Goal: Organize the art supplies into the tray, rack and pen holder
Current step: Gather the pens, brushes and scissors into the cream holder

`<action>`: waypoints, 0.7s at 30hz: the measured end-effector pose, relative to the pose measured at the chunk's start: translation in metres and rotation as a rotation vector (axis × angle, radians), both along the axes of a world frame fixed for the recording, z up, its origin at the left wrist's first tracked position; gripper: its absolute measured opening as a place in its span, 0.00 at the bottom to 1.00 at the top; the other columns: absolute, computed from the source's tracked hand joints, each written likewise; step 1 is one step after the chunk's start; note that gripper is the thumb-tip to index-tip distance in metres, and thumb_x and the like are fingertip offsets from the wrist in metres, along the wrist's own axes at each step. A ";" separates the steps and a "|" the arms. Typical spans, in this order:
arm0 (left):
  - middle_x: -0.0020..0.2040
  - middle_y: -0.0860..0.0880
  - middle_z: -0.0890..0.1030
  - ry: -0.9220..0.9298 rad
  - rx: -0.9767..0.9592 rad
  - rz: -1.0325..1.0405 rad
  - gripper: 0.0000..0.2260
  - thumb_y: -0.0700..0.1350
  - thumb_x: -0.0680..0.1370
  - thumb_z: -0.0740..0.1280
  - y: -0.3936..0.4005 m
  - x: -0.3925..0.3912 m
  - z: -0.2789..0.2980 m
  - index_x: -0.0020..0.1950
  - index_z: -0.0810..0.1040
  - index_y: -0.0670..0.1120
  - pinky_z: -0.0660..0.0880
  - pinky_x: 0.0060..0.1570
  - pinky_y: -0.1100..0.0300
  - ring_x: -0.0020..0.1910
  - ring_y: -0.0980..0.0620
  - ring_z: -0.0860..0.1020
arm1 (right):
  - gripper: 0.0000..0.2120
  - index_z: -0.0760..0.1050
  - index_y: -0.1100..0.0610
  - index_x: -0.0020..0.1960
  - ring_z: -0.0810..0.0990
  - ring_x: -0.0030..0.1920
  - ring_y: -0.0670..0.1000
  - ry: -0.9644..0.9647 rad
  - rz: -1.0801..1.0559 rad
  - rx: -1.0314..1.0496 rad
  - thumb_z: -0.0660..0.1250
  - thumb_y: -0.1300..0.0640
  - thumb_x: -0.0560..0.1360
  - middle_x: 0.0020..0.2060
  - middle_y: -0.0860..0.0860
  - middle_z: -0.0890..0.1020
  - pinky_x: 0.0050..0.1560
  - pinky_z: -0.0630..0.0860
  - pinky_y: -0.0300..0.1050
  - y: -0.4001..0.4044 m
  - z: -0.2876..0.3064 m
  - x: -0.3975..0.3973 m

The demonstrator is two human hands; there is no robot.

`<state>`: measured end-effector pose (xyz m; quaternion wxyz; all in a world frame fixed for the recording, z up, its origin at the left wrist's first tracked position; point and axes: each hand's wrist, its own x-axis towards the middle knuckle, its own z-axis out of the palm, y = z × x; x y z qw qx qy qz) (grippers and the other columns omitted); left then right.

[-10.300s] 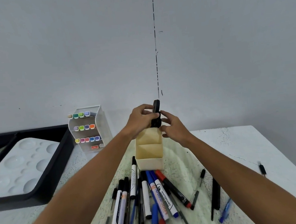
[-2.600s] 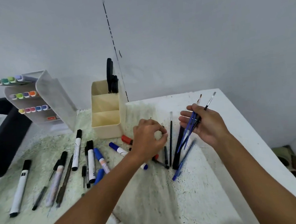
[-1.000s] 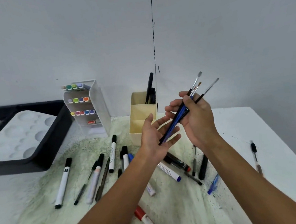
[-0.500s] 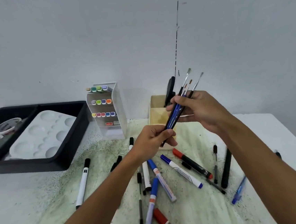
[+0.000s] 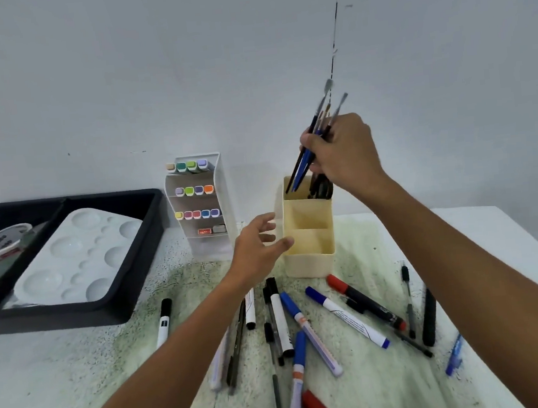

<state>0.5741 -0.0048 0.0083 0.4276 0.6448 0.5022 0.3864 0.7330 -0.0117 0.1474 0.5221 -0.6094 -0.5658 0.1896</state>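
Note:
My right hand point(image 5: 343, 154) grips a bundle of paint brushes point(image 5: 309, 154), bristles up, their lower ends at the rim of the back compartment of the cream pen holder point(image 5: 309, 259). Dark items stand in that back compartment. My left hand point(image 5: 258, 247) is open, fingers spread, at the holder's left side. Many markers and pens point(image 5: 306, 328) lie scattered on the table in front of the holder. The white rack point(image 5: 220, 202) with coloured markers stands left of the holder. The black tray point(image 5: 135, 259) sits at the left.
The tray holds a white paint palette point(image 5: 75, 258) and round paint tubs point(image 5: 1, 241). A white marker with a black cap point(image 5: 164, 322) lies near the tray's front corner. A blue pen point(image 5: 453, 355) and a black pen point(image 5: 429, 316) lie by my right forearm. A wall is close behind.
My right hand has carried the brushes over and down to the holder's back compartment. My left hand let go of the brush ends and moved to the holder's left side.

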 end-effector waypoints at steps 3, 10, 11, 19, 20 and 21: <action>0.62 0.50 0.77 -0.034 -0.108 -0.021 0.27 0.41 0.73 0.73 -0.002 0.002 -0.015 0.71 0.70 0.47 0.77 0.58 0.48 0.59 0.50 0.77 | 0.09 0.78 0.63 0.44 0.82 0.38 0.55 -0.093 -0.029 0.003 0.66 0.58 0.77 0.37 0.56 0.81 0.42 0.80 0.46 0.017 -0.014 -0.012; 0.61 0.47 0.80 -0.197 -0.168 -0.037 0.26 0.34 0.75 0.70 -0.006 0.006 -0.026 0.71 0.70 0.44 0.78 0.57 0.49 0.55 0.51 0.81 | 0.10 0.74 0.61 0.40 0.77 0.38 0.56 -0.179 -0.051 -0.161 0.65 0.57 0.78 0.35 0.55 0.77 0.38 0.71 0.44 0.046 -0.060 -0.026; 0.61 0.47 0.80 -0.201 -0.169 -0.042 0.26 0.34 0.75 0.70 -0.005 0.006 -0.027 0.71 0.70 0.44 0.78 0.57 0.49 0.55 0.51 0.81 | 0.12 0.72 0.60 0.37 0.76 0.35 0.55 -0.171 -0.053 -0.180 0.66 0.57 0.77 0.33 0.54 0.76 0.34 0.69 0.42 0.047 -0.063 -0.027; 0.62 0.47 0.79 -0.196 -0.190 -0.056 0.26 0.34 0.75 0.70 -0.002 0.003 -0.029 0.72 0.69 0.44 0.78 0.57 0.49 0.55 0.51 0.81 | 0.21 0.65 0.64 0.27 0.65 0.25 0.49 -0.135 -0.018 -0.251 0.72 0.59 0.72 0.24 0.52 0.67 0.26 0.62 0.38 0.046 -0.068 -0.028; 0.62 0.47 0.79 -0.189 -0.191 -0.054 0.26 0.34 0.75 0.70 -0.002 0.003 -0.029 0.72 0.69 0.44 0.78 0.57 0.49 0.55 0.51 0.81 | 0.19 0.69 0.68 0.30 0.66 0.27 0.51 -0.126 -0.019 -0.250 0.74 0.59 0.71 0.26 0.55 0.69 0.27 0.63 0.40 0.046 -0.068 -0.027; 0.62 0.47 0.79 -0.185 -0.191 -0.053 0.26 0.34 0.75 0.70 -0.002 0.003 -0.029 0.72 0.69 0.43 0.78 0.57 0.49 0.55 0.51 0.81 | 0.18 0.72 0.72 0.36 0.69 0.29 0.53 -0.111 -0.019 -0.241 0.75 0.59 0.70 0.29 0.58 0.72 0.28 0.65 0.41 0.045 -0.067 -0.027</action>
